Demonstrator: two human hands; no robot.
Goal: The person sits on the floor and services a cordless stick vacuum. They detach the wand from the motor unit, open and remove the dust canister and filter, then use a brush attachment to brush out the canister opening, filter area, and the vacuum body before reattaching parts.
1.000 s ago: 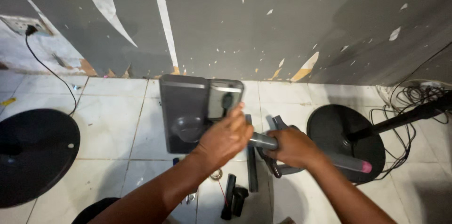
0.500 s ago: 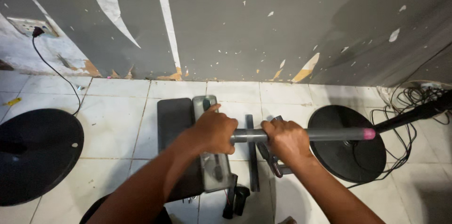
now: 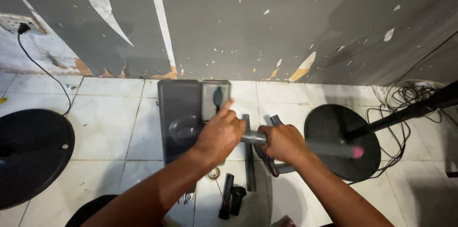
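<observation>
Both hands meet on a grey metal tube with a pink end cap (image 3: 305, 147), held level over the white tiled floor (image 3: 105, 126), the cap pointing to 3 o'clock. The right hand (image 3: 282, 142) has its grip clamped round the tube's middle, seemingly to steady it. The left hand (image 3: 220, 134) closes on the tube's near end, forefinger raised toward a flat grey rectangular panel (image 3: 180, 117) at 10 o'clock. Short black cylinders (image 3: 231, 200) lie at 6 o'clock, a round black stand base (image 3: 329, 126) at 3. No container shows.
</observation>
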